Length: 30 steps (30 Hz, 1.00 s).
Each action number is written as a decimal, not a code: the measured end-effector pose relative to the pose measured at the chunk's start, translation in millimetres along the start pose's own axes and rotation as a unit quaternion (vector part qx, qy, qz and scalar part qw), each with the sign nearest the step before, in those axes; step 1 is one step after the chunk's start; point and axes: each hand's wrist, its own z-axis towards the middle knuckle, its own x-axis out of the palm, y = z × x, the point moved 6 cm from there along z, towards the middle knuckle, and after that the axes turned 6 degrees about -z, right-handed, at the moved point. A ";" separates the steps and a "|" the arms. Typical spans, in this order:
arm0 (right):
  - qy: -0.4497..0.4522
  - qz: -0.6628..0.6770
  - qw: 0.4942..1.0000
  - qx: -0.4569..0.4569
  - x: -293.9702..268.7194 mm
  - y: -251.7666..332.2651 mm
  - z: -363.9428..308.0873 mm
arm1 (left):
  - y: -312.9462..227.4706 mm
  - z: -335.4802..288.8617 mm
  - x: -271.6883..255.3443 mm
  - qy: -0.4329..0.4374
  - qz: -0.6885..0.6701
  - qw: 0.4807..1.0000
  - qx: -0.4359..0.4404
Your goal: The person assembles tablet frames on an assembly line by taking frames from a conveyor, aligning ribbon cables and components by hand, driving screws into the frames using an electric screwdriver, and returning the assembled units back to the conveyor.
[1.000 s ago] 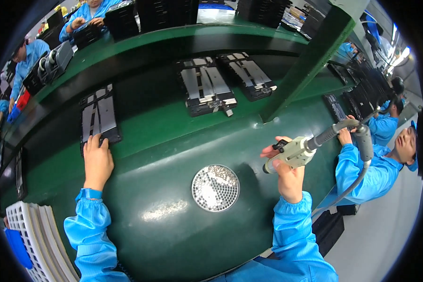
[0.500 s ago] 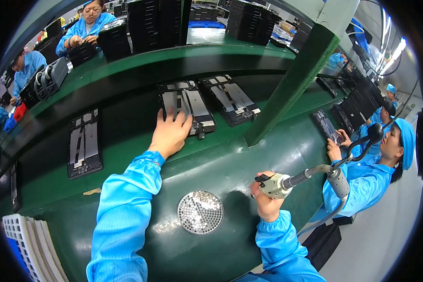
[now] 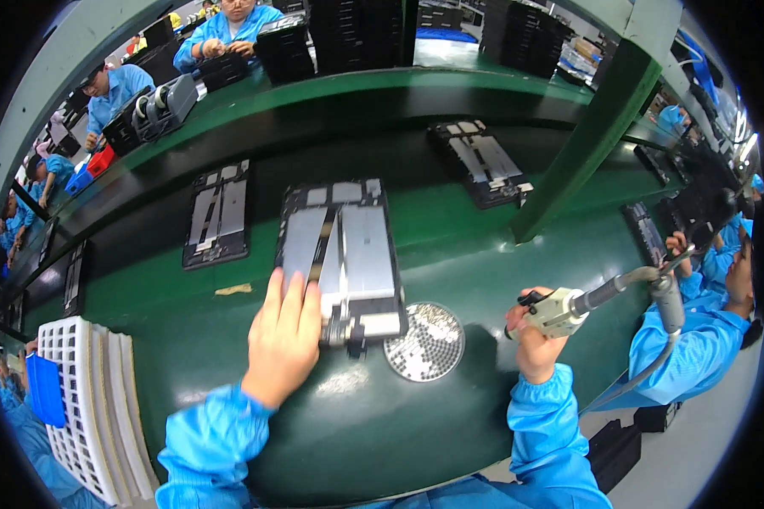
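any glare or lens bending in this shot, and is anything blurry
Head view: strong fisheye, so the green support post and the dark green bench edges bow toward the black rim; soft glare on the bench in front of the left hand; the round perforated silver dish glints; the centre is sharp, the edges softer.

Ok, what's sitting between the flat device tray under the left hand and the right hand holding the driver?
In the head view, a round perforated metal disc lies on the green belt between the tray and right hand.

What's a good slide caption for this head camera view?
Left hand flat on an opened tablet chassis, right hand gripping an electric screwdriver.
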 end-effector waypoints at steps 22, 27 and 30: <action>0.100 0.048 0.991 0.069 56.1 23.4 -14.7 | -69.4 -86.0 -17.5 0.125 -0.290 0.914 0.254; 0.122 0.077 0.989 0.041 69.3 33.0 -28.7 | -62.5 -71.8 -7.7 0.115 -0.368 0.910 0.153; 0.164 0.120 0.978 0.040 80.2 32.2 -34.4 | -57.5 -70.4 -0.6 0.104 -0.354 0.922 0.121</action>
